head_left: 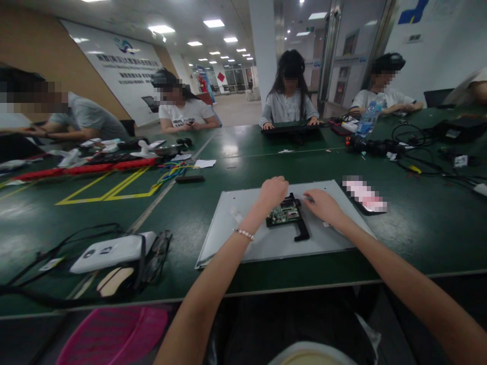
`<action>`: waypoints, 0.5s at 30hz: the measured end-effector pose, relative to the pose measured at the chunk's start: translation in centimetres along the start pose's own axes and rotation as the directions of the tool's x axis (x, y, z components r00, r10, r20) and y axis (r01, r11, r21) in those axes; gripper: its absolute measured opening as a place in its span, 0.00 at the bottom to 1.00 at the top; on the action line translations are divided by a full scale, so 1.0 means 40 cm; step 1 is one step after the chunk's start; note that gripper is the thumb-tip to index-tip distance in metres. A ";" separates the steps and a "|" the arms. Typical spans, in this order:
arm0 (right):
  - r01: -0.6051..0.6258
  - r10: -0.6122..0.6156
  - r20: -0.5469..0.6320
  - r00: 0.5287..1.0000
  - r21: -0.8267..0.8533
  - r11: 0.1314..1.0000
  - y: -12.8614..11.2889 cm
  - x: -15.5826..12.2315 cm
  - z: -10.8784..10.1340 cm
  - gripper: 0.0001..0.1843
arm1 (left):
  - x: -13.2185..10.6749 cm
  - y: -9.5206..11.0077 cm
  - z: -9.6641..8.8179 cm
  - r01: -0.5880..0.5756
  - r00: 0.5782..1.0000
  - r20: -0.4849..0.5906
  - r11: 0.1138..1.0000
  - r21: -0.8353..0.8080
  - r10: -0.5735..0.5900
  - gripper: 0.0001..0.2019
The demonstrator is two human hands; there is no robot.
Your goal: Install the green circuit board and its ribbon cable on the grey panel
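Observation:
A green circuit board (281, 215) rests in a black bracket (302, 230) on a flat light-grey panel (216, 228). My left hand (274, 190) is over the far left side of the board, its fingers curled closed. Whatever they grip there is hidden behind the hand. To the right of the bracket is my right hand (322, 203), thumb and fingers drawn together near the bracket's far corner. A small greyish bit shows at those fingertips, too small to name. Beside the left wrist, a clear whitish piece (236, 215) lies on the panel.
A phone (364, 195) lies right of the panel on the green table (236, 167). To the left are a white case (114, 251) with black straps and a beige mouse (115, 282). Cables and a water bottle (370, 117) stand far right. Several people sit around the table.

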State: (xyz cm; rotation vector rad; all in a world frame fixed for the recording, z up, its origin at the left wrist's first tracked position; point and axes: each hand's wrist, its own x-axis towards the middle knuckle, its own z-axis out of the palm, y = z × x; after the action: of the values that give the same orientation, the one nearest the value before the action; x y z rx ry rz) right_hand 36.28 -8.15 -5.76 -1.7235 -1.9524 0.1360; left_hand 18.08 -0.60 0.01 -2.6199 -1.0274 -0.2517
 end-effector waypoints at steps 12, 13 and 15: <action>-0.117 0.120 -0.037 0.992 0.069 0.991 0.020 0.014 -0.002 0.25 | 0.046 0.127 0.048 -0.067 0.992 0.095 0.984 -0.163 0.083 0.10; -0.109 0.111 -0.029 0.993 0.066 0.992 0.021 0.014 0.001 0.24 | 0.045 0.120 0.055 -0.047 0.993 0.099 0.982 -0.183 0.066 0.10; -0.093 0.095 -0.022 0.995 0.061 0.994 0.021 0.014 0.006 0.22 | 0.043 0.108 0.066 -0.019 0.995 0.094 0.973 -0.229 0.041 0.09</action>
State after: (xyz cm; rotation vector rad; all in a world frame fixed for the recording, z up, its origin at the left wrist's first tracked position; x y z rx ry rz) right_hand 36.92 -7.39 -6.14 -1.7698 -1.8312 0.2035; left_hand 22.42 -1.60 -2.95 -2.8778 -1.0454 -0.2485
